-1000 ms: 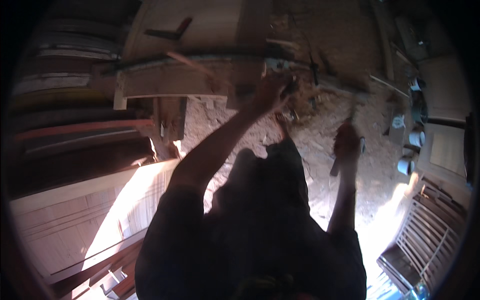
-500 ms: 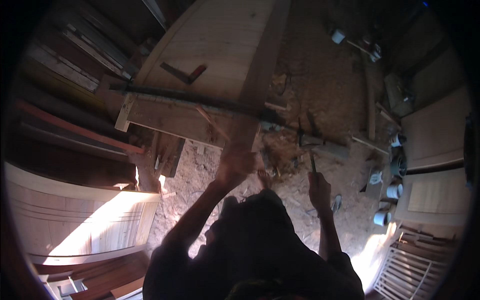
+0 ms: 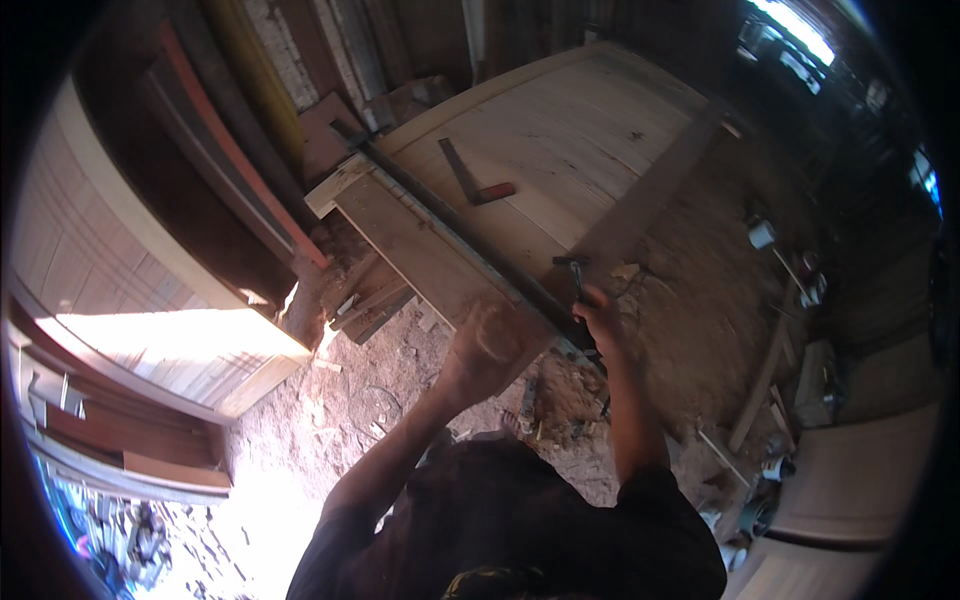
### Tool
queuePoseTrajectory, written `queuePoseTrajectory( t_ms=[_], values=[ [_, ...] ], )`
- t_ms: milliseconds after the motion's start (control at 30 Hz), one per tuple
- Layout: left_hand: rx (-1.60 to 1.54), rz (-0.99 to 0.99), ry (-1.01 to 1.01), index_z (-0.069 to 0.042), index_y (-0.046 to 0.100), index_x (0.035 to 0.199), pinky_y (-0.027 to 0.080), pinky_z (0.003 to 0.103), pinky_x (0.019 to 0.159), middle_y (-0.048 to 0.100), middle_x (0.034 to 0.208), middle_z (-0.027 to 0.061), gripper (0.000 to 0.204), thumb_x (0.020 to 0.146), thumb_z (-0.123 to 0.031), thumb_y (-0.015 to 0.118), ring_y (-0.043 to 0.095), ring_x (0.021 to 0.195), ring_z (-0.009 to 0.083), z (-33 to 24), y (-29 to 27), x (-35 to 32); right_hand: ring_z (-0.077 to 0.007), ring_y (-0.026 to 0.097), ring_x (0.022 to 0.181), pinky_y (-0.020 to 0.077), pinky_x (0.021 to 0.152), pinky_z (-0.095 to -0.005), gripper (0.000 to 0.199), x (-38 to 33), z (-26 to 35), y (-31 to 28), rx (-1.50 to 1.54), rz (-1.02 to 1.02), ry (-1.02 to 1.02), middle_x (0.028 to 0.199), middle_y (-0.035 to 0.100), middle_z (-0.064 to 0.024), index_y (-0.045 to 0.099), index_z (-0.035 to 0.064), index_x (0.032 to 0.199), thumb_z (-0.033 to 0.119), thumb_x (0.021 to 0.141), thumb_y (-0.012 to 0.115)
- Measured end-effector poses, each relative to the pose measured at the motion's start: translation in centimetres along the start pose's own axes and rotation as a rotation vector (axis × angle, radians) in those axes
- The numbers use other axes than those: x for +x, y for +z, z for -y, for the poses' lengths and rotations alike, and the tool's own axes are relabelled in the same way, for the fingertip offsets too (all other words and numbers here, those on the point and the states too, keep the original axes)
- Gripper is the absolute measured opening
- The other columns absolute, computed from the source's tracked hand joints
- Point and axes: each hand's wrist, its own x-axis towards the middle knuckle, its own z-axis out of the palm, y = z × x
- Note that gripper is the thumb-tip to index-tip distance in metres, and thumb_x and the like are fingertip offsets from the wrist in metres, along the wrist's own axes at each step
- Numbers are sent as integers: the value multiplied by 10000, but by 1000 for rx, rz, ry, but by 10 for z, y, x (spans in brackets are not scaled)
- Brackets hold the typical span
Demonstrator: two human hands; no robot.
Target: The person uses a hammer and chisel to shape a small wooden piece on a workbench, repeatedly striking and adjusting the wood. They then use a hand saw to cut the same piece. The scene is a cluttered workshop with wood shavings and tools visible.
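A large wooden panel [image 3: 560,150] lies in front of me, with a long dark metal bar [image 3: 455,222] across it near its close end. My right hand [image 3: 600,318] is closed round the handle of a hammer [image 3: 572,263], held up by the panel's right corner, just past the bar. My left hand [image 3: 492,345] is at the panel's near edge, close to the bar's right end. Its fingers are smeared and partly hidden, so whether they hold anything is unclear. On the panel lies a try square [image 3: 478,190] with a red handle.
Boards [image 3: 235,130] lean at the left, beside a pale panelled door [image 3: 150,270] in a sunlit patch. Wood scraps [image 3: 375,300] litter the dirt floor under the panel's end. At the right are a white pot [image 3: 762,235] and more wooden panels [image 3: 850,470].
My right hand has brought the hammer up and inward from the low right to the panel's corner. My view has turned, and the left hand stays by the panel's near end.
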Motion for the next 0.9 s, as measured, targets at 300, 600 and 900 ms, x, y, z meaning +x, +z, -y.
queuePoseTrajectory(
  t_ms=[300, 600, 900],
  values=[
    [71, 476, 93, -65, 586, 1287, 515, 435, 950, 633, 1193, 156, 651, 674, -72, 805, 616, 1172, 337, -28, 41, -55, -255, 698, 981, 564, 838, -383, 589, -26, -13, 13, -325, -67, -246, 1198, 693, -176, 543, 16, 1450, 253, 943, 726],
    [-361, -210, -329, -6, 596, 1152, 522, 315, 842, 619, 1134, 124, 296, 872, 52, 674, 621, 1097, 248, 10, -48, -36, -292, 684, 1111, 540, 947, -446, 412, -152, -16, 21, -533, -393, -304, 1114, 727, -143, 637, 60, 1321, 226, 952, 709],
    [141, 39, 345, -53, 595, 1180, 464, 507, 928, 595, 1137, 176, 549, 787, -402, 756, 592, 1101, 378, -30, -72, -51, -267, 692, 996, 559, 868, -409, 356, -218, -51, 146, 144, 279, -32, 976, 683, -114, 636, 25, 1243, 299, 1016, 644]
  ],
)
